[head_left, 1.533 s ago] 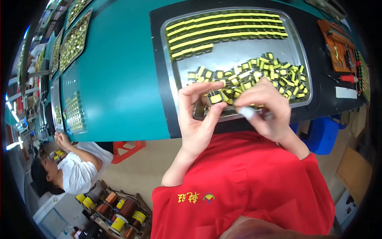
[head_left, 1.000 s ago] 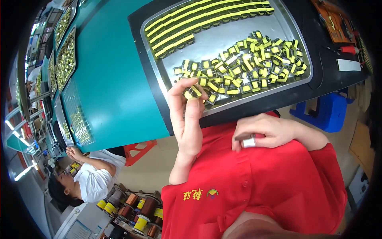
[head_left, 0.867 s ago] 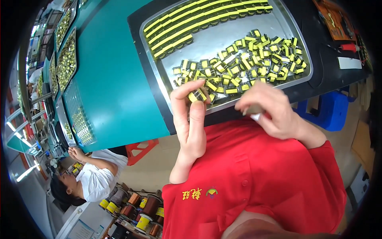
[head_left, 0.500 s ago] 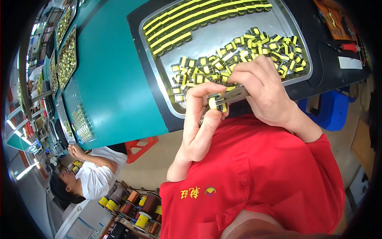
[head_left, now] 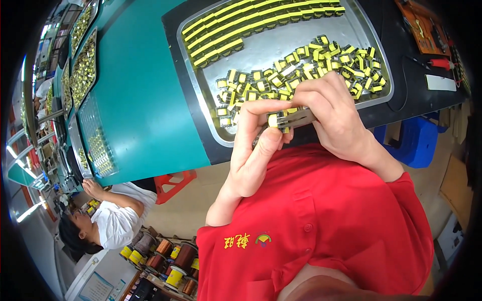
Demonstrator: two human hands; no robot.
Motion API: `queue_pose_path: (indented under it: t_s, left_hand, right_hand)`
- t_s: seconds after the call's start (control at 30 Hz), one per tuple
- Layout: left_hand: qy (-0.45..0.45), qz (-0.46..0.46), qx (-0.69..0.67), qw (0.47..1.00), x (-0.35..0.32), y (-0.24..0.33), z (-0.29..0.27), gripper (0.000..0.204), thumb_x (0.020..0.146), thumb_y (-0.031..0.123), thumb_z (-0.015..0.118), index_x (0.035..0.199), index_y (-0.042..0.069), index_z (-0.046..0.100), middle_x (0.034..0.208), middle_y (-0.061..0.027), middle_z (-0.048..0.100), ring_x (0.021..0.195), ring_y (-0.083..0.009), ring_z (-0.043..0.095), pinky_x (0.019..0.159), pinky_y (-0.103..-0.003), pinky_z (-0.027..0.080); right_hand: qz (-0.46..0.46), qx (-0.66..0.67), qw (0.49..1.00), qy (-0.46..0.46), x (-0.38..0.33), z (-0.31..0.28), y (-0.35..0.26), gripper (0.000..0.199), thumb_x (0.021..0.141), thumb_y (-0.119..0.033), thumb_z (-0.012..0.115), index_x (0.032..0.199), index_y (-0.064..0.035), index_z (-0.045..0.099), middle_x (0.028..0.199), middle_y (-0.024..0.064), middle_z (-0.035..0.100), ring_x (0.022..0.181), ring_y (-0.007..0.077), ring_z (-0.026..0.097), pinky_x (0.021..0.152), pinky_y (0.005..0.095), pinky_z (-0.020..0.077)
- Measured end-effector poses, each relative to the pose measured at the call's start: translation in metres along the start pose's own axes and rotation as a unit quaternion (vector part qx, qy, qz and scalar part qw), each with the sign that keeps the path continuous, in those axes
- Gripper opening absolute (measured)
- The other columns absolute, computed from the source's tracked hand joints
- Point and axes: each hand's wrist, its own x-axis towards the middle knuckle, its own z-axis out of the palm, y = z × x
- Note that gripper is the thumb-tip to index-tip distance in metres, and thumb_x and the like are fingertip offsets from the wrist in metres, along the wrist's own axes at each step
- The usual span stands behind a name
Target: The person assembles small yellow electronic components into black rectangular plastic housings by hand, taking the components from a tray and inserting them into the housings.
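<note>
Holding a small yellow-and-black part [head_left: 275, 120] at the near rim of the tray [head_left: 374, 100], the left hand [head_left: 256, 145] pinches it between thumb and fingers, closed on it. The right hand [head_left: 329, 113] is curled shut on a thin metal tool [head_left: 300, 117], seemingly tweezers, whose tip meets the part. The step in hand looks like working one part with the tool, just above the tray's edge and close to the red shirt [head_left: 321, 226]. Behind the hands lies a loose heap [head_left: 301, 70] of such parts, and further back neat rows [head_left: 251, 27] of them. The next move probably calls for a steady left grip while the tool tip is guided finely, then a free spot for the part.
</note>
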Motion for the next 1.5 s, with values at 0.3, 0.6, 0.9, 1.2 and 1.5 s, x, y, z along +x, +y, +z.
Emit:
queue_pose_path:
  t_s: [0.3, 0.6, 0.9, 1.2, 1.5]
  left_hand:
    - [-0.007, -0.016, 0.002, 1.0, 0.003, -0.005, 0.004, 0.033, 0.1, 0.023, 0.047, 0.126, 0.002, 0.043, 0.095, -0.006, 0.052, 0.079, -0.01, 0.045, 0.072, -0.023, 0.038]
    - [0.052, 0.059, 0.096, 0.992, 0.007, -0.003, 0.012, 0.031, 0.101, 0.022, 0.047, 0.125, 0.003, 0.043, 0.089, -0.0051, 0.054, 0.077, -0.0089, 0.044, 0.07, -0.022, 0.037]
    - [0.049, 0.082, 0.128, 0.987, 0.003, -0.006, 0.007, 0.029, 0.101, 0.019, 0.046, 0.126, 0.005, 0.044, 0.092, -0.0043, 0.055, 0.079, -0.0078, 0.046, 0.072, -0.021, 0.039]
    - [-0.007, 0.063, 0.113, 0.992, -0.003, -0.005, 0.005, 0.033, 0.101, 0.022, 0.048, 0.128, 0.004, 0.042, 0.098, -0.0062, 0.055, 0.084, -0.009, 0.049, 0.075, -0.021, 0.04]
    - [0.11, 0.122, 0.119, 0.979, -0.001, -0.016, -0.003, 0.034, 0.09, 0.01, 0.066, 0.12, 0.003, 0.051, 0.108, -0.0086, 0.059, 0.094, -0.0123, 0.059, 0.079, -0.023, 0.046]
  right_hand:
    - [-0.083, -0.056, 0.993, 0.058, 0.007, 0.001, 0.02, 0.045, 0.06, 0.005, 0.066, 0.104, -0.0033, 0.065, 0.08, 0.0076, 0.058, 0.066, 0.0258, 0.05, 0.056, 0.0355, 0.0408]
    - [-0.08, 0.018, 0.995, 0.06, 0.017, 0.006, 0.025, 0.039, 0.059, 0.009, 0.062, 0.096, -0.0033, 0.066, 0.069, 0.0069, 0.052, 0.062, 0.0249, 0.049, 0.055, 0.0351, 0.0393]
    - [-0.032, 0.019, 0.999, 0.021, 0.014, 0.003, 0.016, 0.039, 0.063, 0.011, 0.059, 0.098, -0.0049, 0.062, 0.087, 0.0091, 0.06, 0.079, 0.0291, 0.053, 0.074, 0.0373, 0.0413]
    - [-0.106, -0.038, 0.992, 0.054, 0.012, -0.001, 0.021, 0.043, 0.058, 0.007, 0.062, 0.099, -0.0033, 0.068, 0.07, 0.0058, 0.057, 0.061, 0.0254, 0.05, 0.055, 0.0345, 0.0412]
    - [0.028, 0.197, 0.977, 0.072, 0.004, 0.0, 0.016, 0.02, 0.085, -0.001, 0.053, 0.103, -0.0017, 0.062, 0.079, 0.0085, 0.063, 0.072, 0.0185, 0.057, 0.067, 0.0286, 0.0431]
